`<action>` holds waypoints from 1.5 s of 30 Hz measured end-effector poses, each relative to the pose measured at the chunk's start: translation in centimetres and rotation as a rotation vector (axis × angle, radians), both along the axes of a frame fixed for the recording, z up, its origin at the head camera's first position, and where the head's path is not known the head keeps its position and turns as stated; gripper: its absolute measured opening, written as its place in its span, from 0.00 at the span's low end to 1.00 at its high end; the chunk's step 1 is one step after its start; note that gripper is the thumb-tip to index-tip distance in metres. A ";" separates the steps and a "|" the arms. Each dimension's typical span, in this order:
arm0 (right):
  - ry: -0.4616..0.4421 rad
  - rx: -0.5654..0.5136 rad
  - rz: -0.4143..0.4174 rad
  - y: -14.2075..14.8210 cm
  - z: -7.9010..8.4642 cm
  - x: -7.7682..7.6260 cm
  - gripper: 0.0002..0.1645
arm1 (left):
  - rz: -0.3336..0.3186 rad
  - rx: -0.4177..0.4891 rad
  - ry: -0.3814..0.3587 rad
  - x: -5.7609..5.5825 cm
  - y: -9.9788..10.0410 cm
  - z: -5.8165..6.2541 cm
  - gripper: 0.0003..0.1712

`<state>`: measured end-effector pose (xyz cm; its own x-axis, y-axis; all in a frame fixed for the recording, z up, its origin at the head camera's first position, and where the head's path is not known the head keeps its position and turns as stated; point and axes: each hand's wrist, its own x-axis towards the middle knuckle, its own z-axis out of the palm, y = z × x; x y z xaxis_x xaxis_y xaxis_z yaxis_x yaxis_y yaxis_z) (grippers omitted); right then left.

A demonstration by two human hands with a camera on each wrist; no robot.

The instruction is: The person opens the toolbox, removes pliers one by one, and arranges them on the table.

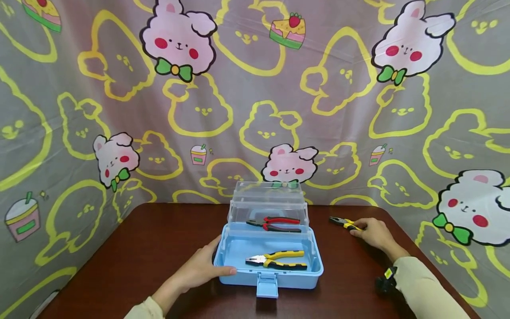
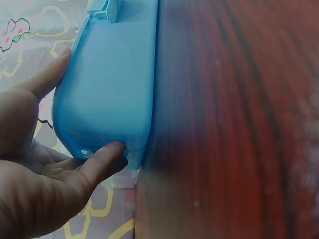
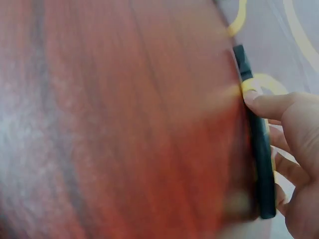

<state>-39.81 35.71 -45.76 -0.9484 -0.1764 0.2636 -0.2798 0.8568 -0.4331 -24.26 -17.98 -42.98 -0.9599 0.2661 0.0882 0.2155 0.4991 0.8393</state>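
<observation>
A light blue toolbox (image 1: 239,280) stands at the middle of the table, its clear lid raised and its front latch hanging down. My left hand (image 1: 201,266) holds its left front corner, thumb over the rim and fingers along the side; the left wrist view shows the same grip on the toolbox (image 2: 109,84). Inside lie yellow-and-black combination pliers (image 1: 284,254). Behind them, red-and-black pliers (image 1: 282,219) rest on the clear tray. To the right of the box, my right hand (image 1: 374,232) grips the handles of other yellow-and-black pliers (image 1: 338,220), jaws pointing left.
The dark reddish-brown table (image 1: 171,235) has rounded back corners. A patterned cloth (image 1: 239,88) hangs close behind it and along both sides. The raised clear lid (image 1: 268,192) stands at the back of the box.
</observation>
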 end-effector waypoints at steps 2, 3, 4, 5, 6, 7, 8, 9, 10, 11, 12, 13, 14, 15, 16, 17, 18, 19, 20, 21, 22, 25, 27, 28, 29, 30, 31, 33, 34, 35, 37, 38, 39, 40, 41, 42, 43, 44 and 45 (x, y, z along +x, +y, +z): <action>0.030 0.001 0.013 -0.4 0.7 0.1 0.22 | -0.004 0.003 0.002 -0.1 0.1 0.2 0.64; 0.044 -0.001 0.020 -0.6 1.0 0.1 0.21 | -0.006 0.004 0.001 -0.2 0.1 0.2 0.64; 0.053 -0.003 0.028 -0.8 1.3 0.1 0.21 | -0.009 0.006 -0.002 -0.2 0.1 0.3 0.64; 0.063 -0.006 0.040 -1.1 1.6 0.2 0.21 | -0.011 0.008 -0.005 -0.1 0.1 0.3 0.64; 0.074 -0.007 0.051 -1.5 1.9 0.2 0.21 | -0.013 0.012 -0.009 -0.1 0.1 0.3 0.64; 0.081 -0.012 0.061 -1.8 2.2 0.2 0.21 | -0.015 0.015 -0.010 -0.1 0.1 0.3 0.64; 0.088 -0.021 0.072 -2.2 2.5 0.2 0.21 | -0.017 0.017 -0.009 -0.1 0.1 0.3 0.64; 0.100 -0.025 0.085 -2.6 2.7 0.3 0.21 | -0.018 0.018 -0.007 -0.1 0.1 0.3 0.64; 0.108 -0.032 0.093 -3.0 3.0 0.3 0.21 | -0.016 0.015 -0.006 -0.1 0.1 0.3 0.64; 0.122 -0.039 0.098 -3.5 3.2 0.4 0.21 | -0.015 0.012 -0.004 0.0 0.1 0.3 0.64; 0.134 -0.050 0.102 -4.1 3.5 0.6 0.21 | -0.013 0.010 -0.003 0.0 0.0 0.3 0.64; 0.144 -0.064 0.105 -4.7 3.7 0.7 0.21 | -0.013 0.012 -0.003 0.0 0.0 0.3 0.64; 0.153 -0.074 0.113 -5.3 3.9 0.9 0.21 | -0.011 0.011 -0.004 0.0 0.0 0.3 0.64; 0.158 -0.083 0.119 -5.9 4.1 1.1 0.21 | -0.010 0.011 -0.007 0.0 -0.1 0.3 0.64; 0.159 -0.097 0.122 -6.5 4.3 1.3 0.21 | -0.008 0.008 -0.010 0.1 -0.1 0.2 0.64; 0.166 -0.106 0.132 -7.1 4.5 1.5 0.21 | -0.007 0.008 -0.011 0.1 -0.2 0.2 0.64; 0.168 -0.115 0.141 -7.7 4.7 1.6 0.21 | -0.006 0.009 -0.013 0.1 -0.2 0.2 0.64; 0.172 -0.122 0.156 -8.2 4.8 1.8 0.21 | -0.005 0.009 -0.016 0.1 -0.2 0.2 0.64; 0.172 -0.129 0.168 -8.7 5.1 1.9 0.21 | -0.003 0.006 -0.017 0.2 -0.2 0.3 0.64; 0.176 -0.136 0.181 -9.1 5.3 2.1 0.22 | -0.001 0.007 -0.020 0.2 -0.2 0.3 0.64; 0.183 -0.143 0.194 -9.6 5.5 2.2 0.23 | 0.001 0.007 -0.021 0.2 -0.2 0.4 0.64; 0.190 -0.155 0.233 -10.7 6.0 2.5 0.24 | 0.002 0.010 -0.021 0.1 -0.1 0.5 0.64; 0.194 -0.162 0.253 -11.4 6.3 2.8 0.23 | 0.002 0.005 -0.015 0.1 0.0 0.5 0.64; 0.196 -0.165 0.263 -11.8 6.4 2.9 0.23 | 0.002 0.002 -0.012 0.1 0.0 0.5 0.64; 0.199 -0.168 0.274 -12.1 6.5 3.0 0.22 | 0.002 -0.001 -0.007 0.1 0.0 0.5 0.64; 0.203 -0.171 0.287 -12.4 6.6 3.2 0.22 | 0.002 -0.003 -0.004 0.1 0.1 0.5 0.64; 0.207 -0.177 0.302 -12.8 6.7 3.3 0.22 | 0.002 -0.006 0.000 0.1 0.1 0.5 0.64; 0.211 -0.190 0.337 -13.4 7.0 3.5 0.22 | 0.003 -0.007 0.003 0.1 0.1 0.5 0.64; 0.212 -0.192 0.358 -13.8 7.1 3.6 0.22 | 0.004 -0.007 0.003 0.1 0.1 0.4 0.64; 0.207 -0.196 0.378 -14.1 7.2 3.7 0.23 | 0.005 -0.009 0.003 0.2 0.1 0.4 0.64; 0.193 -0.189 0.414 -14.7 7.4 3.8 0.24 | 0.007 -0.011 0.001 0.2 0.1 0.3 0.64; 0.186 -0.179 0.430 -15.0 7.5 3.8 0.24 | 0.009 -0.010 -0.001 0.2 0.1 0.3 0.64; 0.178 -0.167 0.447 -15.2 7.6 3.8 0.25 | 0.010 -0.010 -0.002 0.2 0.1 0.3 0.64; 0.172 -0.154 0.463 -15.5 7.7 3.8 0.25 | 0.011 -0.011 -0.004 0.2 0.1 0.3 0.64; 0.165 -0.140 0.474 -15.7 7.8 3.8 0.25 | 0.011 -0.009 -0.006 0.2 0.1 0.2 0.64; 0.164 -0.124 0.489 -15.9 7.8 3.7 0.25 | 0.011 -0.007 -0.006 0.2 0.1 0.2 0.64; 0.161 -0.115 0.501 -16.1 7.8 3.7 0.26 | 0.009 -0.004 -0.005 0.2 0.1 0.2 0.64; 0.157 -0.110 0.512 -16.3 7.8 3.6 0.26 | 0.006 0.000 -0.005 0.2 0.1 0.2 0.64; 0.151 -0.107 0.522 -16.4 7.8 3.6 0.26 | 0.002 0.003 -0.004 0.1 0.1 0.2 0.64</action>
